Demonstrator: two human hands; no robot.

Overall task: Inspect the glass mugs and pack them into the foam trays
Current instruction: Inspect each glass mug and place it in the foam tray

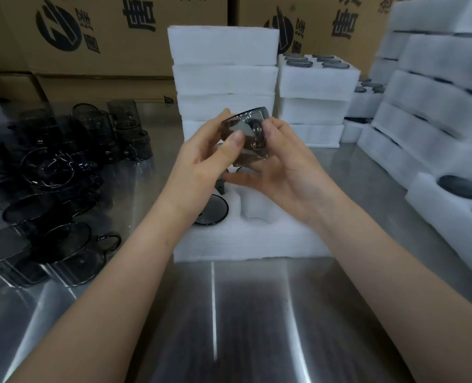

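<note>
While one mug [246, 139] is held, the foam tray [257, 240] holds another mug [211, 210].

One view only, taken from head height and aimed forward and down over the steel table [229, 313]. Wide-angle bending is noted toward the frame edges. The left hand [201, 158] and right hand [287, 172], closed round a glass mug [246, 136], are framed close at centre. Cartons [105, 37] are seen far off along the upper edge.

Left hand [201, 158], right hand [287, 172] bare; forearms [118, 286] bare; nails [237, 139] short.
</note>
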